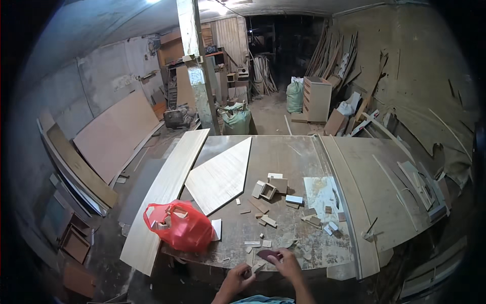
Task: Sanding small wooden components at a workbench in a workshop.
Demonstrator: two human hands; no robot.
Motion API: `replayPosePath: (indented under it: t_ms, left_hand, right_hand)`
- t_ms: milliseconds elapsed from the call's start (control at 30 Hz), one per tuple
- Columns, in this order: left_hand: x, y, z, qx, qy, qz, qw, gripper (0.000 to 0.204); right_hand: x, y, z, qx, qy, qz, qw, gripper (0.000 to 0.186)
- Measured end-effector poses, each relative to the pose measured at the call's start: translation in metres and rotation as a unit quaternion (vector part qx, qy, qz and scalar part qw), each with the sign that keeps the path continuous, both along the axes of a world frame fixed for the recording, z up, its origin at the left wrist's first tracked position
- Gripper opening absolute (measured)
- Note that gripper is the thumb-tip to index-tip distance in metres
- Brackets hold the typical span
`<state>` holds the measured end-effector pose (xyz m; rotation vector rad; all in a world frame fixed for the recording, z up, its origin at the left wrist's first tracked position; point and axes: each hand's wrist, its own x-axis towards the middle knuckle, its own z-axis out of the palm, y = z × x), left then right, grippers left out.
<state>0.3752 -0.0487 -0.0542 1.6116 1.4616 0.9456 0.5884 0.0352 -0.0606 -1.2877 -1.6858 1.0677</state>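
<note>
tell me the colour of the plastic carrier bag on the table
The plastic carrier bag is red, clearest in the head view.

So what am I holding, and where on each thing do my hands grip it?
Your left hand pinches a small pale wood piece by its near end; your right hand grips a dark reddish piece by its right end.

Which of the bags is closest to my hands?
The red plastic bag on the table, beyond your left hand; the two green sacks stand farther off, on the floor.
</note>
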Motion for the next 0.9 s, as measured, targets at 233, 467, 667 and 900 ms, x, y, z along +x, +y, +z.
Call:
replayPosePath:
  t_ms: [233,467,667,900]
  left_hand:
    - [-0.009,0.008,0.006,0.041,-0.009,0.001,0.999,0.02]
    - [-0.017,-0.005,0.016,0.043,-0.013,0.074,0.996,0.02]
    - [-0.017,-0.003,0.021,-0.033,-0.219,0.176,0.959,0.026]
    - [-0.024,-0.001,0.039,-0.113,-0.454,0.166,0.868,0.039]
  right_hand:
    - [-0.013,-0.009,0.007,-0.051,0.066,0.067,0.994,0.029]
    - [-0.028,0.001,0.039,-0.044,0.166,0.016,0.985,0.031]
    - [-0.034,0.018,0.035,-0.007,0.043,-0.034,0.998,0.032]
    - [-0.05,-0.007,0.073,-0.009,0.328,0.149,0.933,0.023]
